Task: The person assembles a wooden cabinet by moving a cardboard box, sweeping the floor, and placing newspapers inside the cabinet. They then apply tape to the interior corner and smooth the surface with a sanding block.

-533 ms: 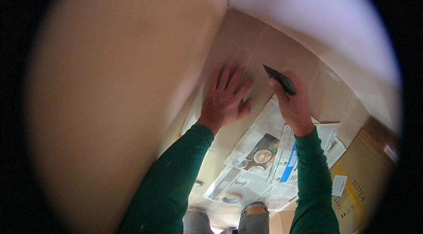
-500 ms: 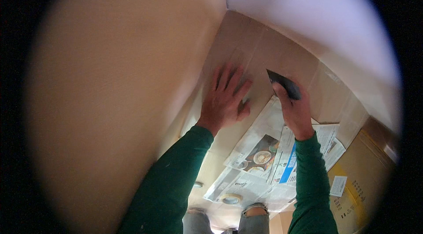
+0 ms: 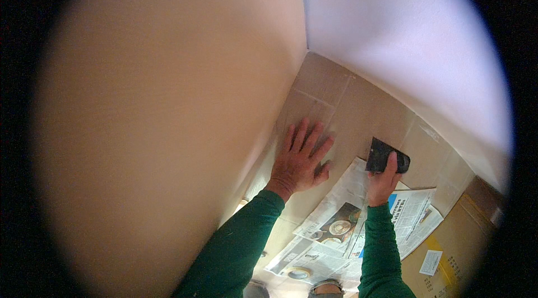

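Note:
My left hand [image 3: 301, 158] lies palm down with its fingers spread on the tiled floor [image 3: 365, 108], near the foot of the left wall. In my right hand [image 3: 384, 183] is a flat black scraper [image 3: 384, 155] with a straight edge at one end. My thumb presses on its upper face, and the other fingers are hidden behind it. The scraper is just beyond the top of the spread newspapers [image 3: 358, 172]. Whether it touches the floor I cannot tell.
A roll of tape [image 3: 298, 273] rests on the newspapers near my knees. At the right is a brown cardboard box [image 3: 459, 230] with yellow tape and a white label. The left wall [image 3: 168, 107] and the pale right wall [image 3: 392, 34] meet in the corner ahead.
The view has shifted, so the corner and floor sit lower. The scraper has turned in my right hand and shows its broad face. My left hand stays flat on the floor.

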Tool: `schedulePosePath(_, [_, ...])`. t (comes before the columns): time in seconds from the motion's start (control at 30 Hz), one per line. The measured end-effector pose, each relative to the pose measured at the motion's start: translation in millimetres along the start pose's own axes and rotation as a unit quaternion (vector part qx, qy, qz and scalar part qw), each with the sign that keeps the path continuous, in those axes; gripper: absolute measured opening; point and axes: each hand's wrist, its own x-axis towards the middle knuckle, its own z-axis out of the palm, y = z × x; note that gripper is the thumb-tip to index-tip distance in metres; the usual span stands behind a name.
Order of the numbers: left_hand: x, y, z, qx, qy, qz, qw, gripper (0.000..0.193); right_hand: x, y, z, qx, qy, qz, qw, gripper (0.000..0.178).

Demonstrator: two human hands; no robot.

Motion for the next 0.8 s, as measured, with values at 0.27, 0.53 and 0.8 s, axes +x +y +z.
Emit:
schedulePosePath(0.27, [-1, 2, -2, -0.010, -0.037, -0.019, 0.999, 0.067, 50, -103, 152, -0.211, -0.206, -0.003, 0.956, 0.039])
schedulePosePath(0.53, [-2, 0, 1, -0.012, -0.016, 0.003, 1.000, 0.077, 56, -100, 222, -0.237, -0.111, -0.168, 0.950, 0.047])
schedulePosePath(0.8, [-4, 0, 1, -0.005, -0.018, -0.005, 1.000, 0.082, 65, -103, 233, -0.363, -0.158, -0.173, 0.902, 0.037])
